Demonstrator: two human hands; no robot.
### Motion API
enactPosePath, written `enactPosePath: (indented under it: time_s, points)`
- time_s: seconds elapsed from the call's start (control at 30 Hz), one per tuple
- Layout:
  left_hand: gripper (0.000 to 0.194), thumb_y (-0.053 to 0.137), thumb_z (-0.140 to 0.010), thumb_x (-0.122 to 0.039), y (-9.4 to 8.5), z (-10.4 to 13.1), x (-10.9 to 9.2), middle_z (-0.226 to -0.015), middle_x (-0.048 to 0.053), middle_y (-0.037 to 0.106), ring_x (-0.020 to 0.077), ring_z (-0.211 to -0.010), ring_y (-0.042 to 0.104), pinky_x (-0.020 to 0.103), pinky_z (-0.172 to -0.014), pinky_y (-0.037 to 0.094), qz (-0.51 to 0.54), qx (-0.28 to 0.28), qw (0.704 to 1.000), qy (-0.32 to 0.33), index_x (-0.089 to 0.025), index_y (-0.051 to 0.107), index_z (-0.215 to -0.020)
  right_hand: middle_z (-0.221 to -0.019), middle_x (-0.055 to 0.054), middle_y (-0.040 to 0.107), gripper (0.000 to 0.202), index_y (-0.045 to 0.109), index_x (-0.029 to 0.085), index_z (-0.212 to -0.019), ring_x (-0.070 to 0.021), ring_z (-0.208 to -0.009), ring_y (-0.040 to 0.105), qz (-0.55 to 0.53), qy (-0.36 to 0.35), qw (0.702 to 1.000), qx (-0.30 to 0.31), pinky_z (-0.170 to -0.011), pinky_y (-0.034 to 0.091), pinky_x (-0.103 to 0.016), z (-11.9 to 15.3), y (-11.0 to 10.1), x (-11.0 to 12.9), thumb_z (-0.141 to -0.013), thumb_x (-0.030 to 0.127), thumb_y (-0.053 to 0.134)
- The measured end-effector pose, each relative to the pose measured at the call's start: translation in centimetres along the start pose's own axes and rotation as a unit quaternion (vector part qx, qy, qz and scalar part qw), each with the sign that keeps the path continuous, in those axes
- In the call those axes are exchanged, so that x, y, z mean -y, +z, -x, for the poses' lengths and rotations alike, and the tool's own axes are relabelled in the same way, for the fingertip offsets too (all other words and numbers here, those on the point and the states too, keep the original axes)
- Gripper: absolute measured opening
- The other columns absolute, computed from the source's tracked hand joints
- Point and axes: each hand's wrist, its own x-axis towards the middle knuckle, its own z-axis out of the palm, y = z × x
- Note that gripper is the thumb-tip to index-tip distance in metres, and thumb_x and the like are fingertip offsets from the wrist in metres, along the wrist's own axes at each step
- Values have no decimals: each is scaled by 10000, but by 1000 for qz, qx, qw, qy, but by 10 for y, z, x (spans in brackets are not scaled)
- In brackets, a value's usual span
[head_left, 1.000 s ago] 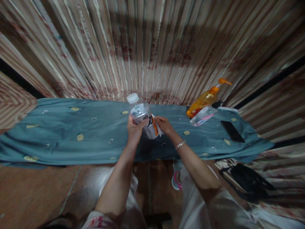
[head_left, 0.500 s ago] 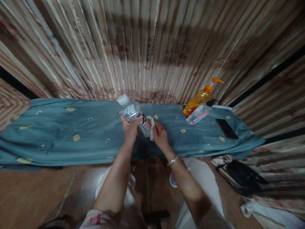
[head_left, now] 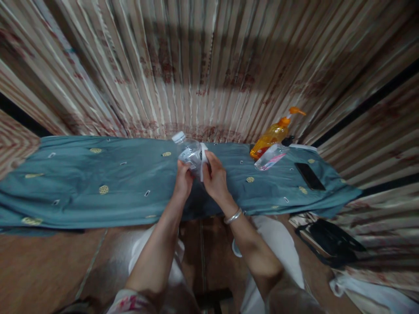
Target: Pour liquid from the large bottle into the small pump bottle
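Observation:
A clear plastic bottle (head_left: 189, 151) with a white cap (head_left: 178, 137) leans to the upper left above the cloth-covered table. My left hand (head_left: 184, 179) is closed around its near side, the thumb lying over the body. With my right hand (head_left: 216, 178) I pinch a white tissue or cloth (head_left: 203, 150) and press it against the bottle's right side. The lower part of the bottle and its label are mostly hidden behind that hand and the white piece.
An orange pump bottle (head_left: 270, 138) and a clear bottle with a pink-marked label (head_left: 271, 157) lie to the right. Beyond them is a black phone (head_left: 309, 176). A teal patterned cloth (head_left: 127, 179) covers the table. Pleated curtains (head_left: 183, 65) hang behind; a black bag (head_left: 330, 242) sits lower right.
My right hand has slid the white piece from the bottle's lower end up to its middle. The bottle and my left hand have shifted slightly right.

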Motion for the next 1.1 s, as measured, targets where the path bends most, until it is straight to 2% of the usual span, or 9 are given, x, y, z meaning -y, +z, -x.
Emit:
enactPosePath:
  time_s: [0.1, 0.2, 0.37, 0.57, 0.67, 0.77, 0.9, 1.0, 1.1]
  points:
    - [450, 907, -582, -396, -1, 1, -4, -847, -41, 714, 131, -711, 648, 218, -594, 472, -2, -2, 1000, -11, -244, 581, -852, -1529, -160, 593, 491, 521, 194, -1534, -247, -1476, 516, 43, -40, 998, 13, -1252, 421, -493, 6, 1, 7, -1073, 269, 373]
    - [478, 931, -577, -398, -3, 0, -9, -806, -56, 699, 109, -652, 624, 211, -552, 440, -5, -11, 1000, -11, -235, 599, -880, -1581, -168, 538, 521, 489, 193, -1570, -254, -1519, 461, 54, -61, 996, 30, -1269, 399, -510, 25, 1, 12, -1063, 231, 374]
    - [480, 953, -546, -407, -6, -3, -12, -761, -32, 693, 133, -681, 660, 241, -624, 490, -13, -14, 1000, -3, -203, 641, -847, -1582, -173, 535, 539, 471, 220, -1595, -289, -1515, 466, 33, -30, 998, 39, -1269, 395, -558, 46, -6, 12, -1063, 252, 387]
    - [473, 926, -556, -451, 0, -2, -3, -872, 35, 764, 259, -931, 752, 336, -806, 573, -8, -7, 1000, -4, -198, 690, -878, -1591, -157, 530, 557, 471, 202, -1595, -285, -1526, 452, 35, -44, 997, 62, -1297, 357, -536, 20, -8, 19, -1046, 225, 385]
    - [489, 910, -575, -497, 4, -2, 0, -941, 56, 785, 288, -1032, 745, 360, -879, 581, 1, -6, 1000, -6, -198, 716, -911, -1576, -144, 545, 544, 483, 191, -1583, -264, -1540, 430, 43, -62, 994, 74, -1310, 338, -519, 3, -7, 26, -1055, 224, 357]
    - [496, 846, -643, -586, 5, -3, 0, -987, 53, 792, 290, -1063, 741, 374, -910, 587, 27, -12, 1000, -4, -213, 728, -948, -1574, -143, 546, 534, 493, 184, -1573, -260, -1551, 411, 46, -77, 992, 90, -1314, 332, -513, -2, -8, 27, -1058, 232, 360]
    - [452, 814, -665, -563, 0, -5, -5, -975, 46, 783, 271, -999, 748, 362, -868, 593, 18, 12, 1000, -12, -217, 708, -937, -1591, -160, 528, 532, 505, 175, -1562, -269, -1537, 434, 30, -74, 993, 83, -1306, 345, -515, 11, -12, 12, -1050, 245, 379]
    - [415, 851, -603, -443, -4, -5, -7, -899, 31, 761, 239, -872, 742, 321, -729, 580, -24, 45, 998, -40, -217, 678, -905, -1565, -154, 562, 532, 511, 199, -1553, -266, -1491, 499, 8, -16, 998, 56, -1278, 388, -526, 21, -18, -5, -1036, 241, 395]
    - [441, 898, -536, -313, -3, -3, -8, -883, 18, 759, 205, -773, 721, 278, -626, 541, -48, 51, 996, -56, -218, 681, -907, -1497, -165, 627, 528, 530, 188, -1529, -276, -1430, 567, -18, 25, 999, 32, -1245, 430, -543, 24, -25, -13, -1018, 231, 408]
